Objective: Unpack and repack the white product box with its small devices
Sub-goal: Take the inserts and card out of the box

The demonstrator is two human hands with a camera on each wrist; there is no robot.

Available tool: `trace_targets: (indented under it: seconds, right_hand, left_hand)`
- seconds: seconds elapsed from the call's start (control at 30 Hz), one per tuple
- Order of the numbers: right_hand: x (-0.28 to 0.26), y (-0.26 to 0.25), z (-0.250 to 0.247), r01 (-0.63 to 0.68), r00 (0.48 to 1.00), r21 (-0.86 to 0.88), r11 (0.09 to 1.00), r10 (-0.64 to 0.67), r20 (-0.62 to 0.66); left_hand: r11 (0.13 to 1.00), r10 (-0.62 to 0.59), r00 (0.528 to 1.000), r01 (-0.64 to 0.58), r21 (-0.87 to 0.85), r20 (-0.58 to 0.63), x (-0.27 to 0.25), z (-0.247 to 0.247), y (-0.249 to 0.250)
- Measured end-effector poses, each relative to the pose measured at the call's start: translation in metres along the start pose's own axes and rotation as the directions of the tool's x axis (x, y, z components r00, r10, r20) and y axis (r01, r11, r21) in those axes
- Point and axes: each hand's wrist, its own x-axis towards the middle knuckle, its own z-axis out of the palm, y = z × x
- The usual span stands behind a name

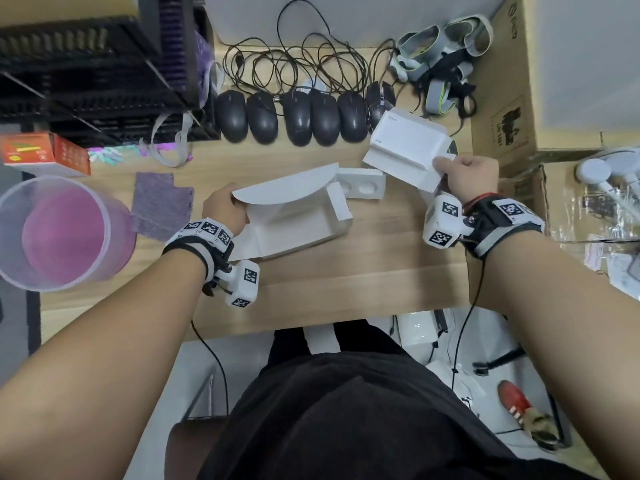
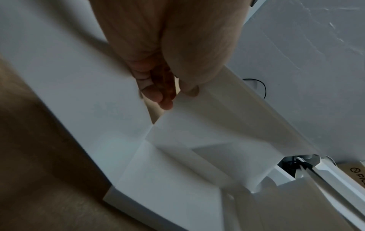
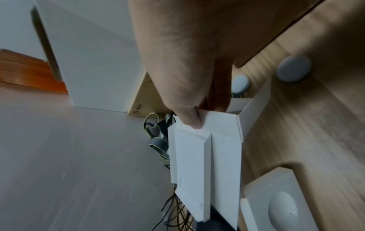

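Holding the open white box [image 1: 294, 220] steady on the desk [image 1: 346, 271] by its lid, pinched in the left hand [image 1: 221, 209], worked best while the right hand [image 1: 467, 178], pinching the folded card insert [image 1: 405, 150], lifted it clear.

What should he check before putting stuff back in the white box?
1. White box open, lid flap up: ok.
2. Left hand holds the flap's edge: ok.
3. Right hand pinches the folded cardboard insert, lifted off the desk: ok.
4. Foam tray with two round hollows lies beside the box, outside it: not ok yet.
5. Two round devices lie on the desk: not ok yet.
6. Box inside free of leftovers: cannot tell.
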Motion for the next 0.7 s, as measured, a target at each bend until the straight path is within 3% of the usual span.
trace_targets:
  seconds: [0.27, 0.43, 0.5, 0.57, 0.63, 0.7]
  right_hand:
    - [-0.033, -0.03, -0.01, 0.065, 0.968, 0.153, 0.986, -0.099, 0.23]
    - [-0.07, -0.058, 0.014, 0.132, 0.833, 0.179, 0.975, -0.207, 0.514]
    - [-0.091, -0.068, 0.034, 0.152, 0.776, 0.194, 0.969, -0.239, 0.583]
    - [-0.115, -0.076, 0.055, 0.125, 0.72, 0.216, 0.968, -0.239, 0.652]
    - [-0.135, -0.081, 0.078, 0.033, 0.66, 0.232, 0.972, -0.196, 0.725]
    - [-0.149, -0.079, 0.099, -0.074, 0.598, 0.268, 0.961, -0.172, 0.782]
  left_hand:
    - [0.975, -0.15, 0.983, 0.128, -0.184, -0.11, 0.002, -0.007, 0.003]
    - [0.945, -0.174, 0.978, 0.134, -0.297, -0.111, -0.01, -0.007, 0.009]
    - [0.976, -0.122, 0.989, 0.104, -0.19, -0.085, -0.011, -0.008, 0.005]
    - [0.99, -0.139, 0.989, 0.138, 0.033, 0.05, -0.017, -0.012, -0.005]
    - [0.916, -0.277, 0.94, 0.195, 0.351, 0.2, -0.018, -0.017, -0.022]
    - [0.829, -0.272, 0.928, 0.09, 0.552, 0.256, -0.023, -0.024, -0.029]
